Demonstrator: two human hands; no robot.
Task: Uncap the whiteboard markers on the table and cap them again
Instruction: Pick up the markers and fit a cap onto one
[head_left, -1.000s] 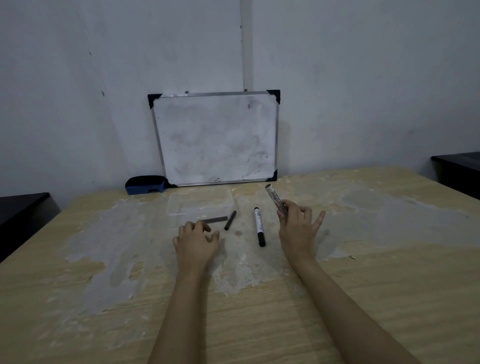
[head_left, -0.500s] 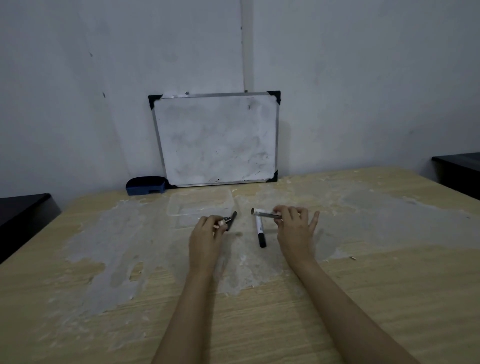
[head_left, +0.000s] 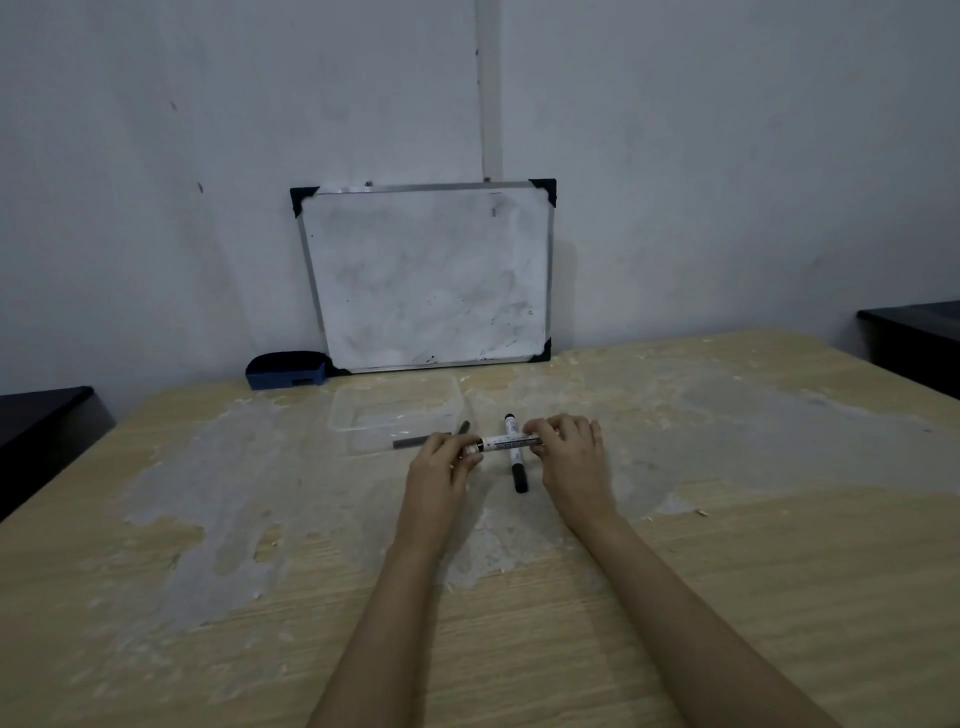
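A white-barrelled whiteboard marker (head_left: 511, 443) is held level just above the table between both hands. My right hand (head_left: 571, 457) grips its right part. My left hand (head_left: 441, 470) pinches its left end; fingers hide whether a cap is there. Under it a second marker (head_left: 517, 467), white with black ends, lies on the table pointing away from me. A short dark piece (head_left: 464, 427) shows just beyond my left fingers, and a flat grey stick (head_left: 413, 443) lies to its left.
A clear plastic container (head_left: 451, 399) stands behind the hands. A small whiteboard (head_left: 431, 275) leans on the wall, with a blue eraser (head_left: 285, 370) at its left. Dark furniture flanks the table at left (head_left: 41, 426) and right (head_left: 914, 338).
My right hand tipped the marker from upright to level and brought it left. My left hand rose from the table and closed on the marker's left end.
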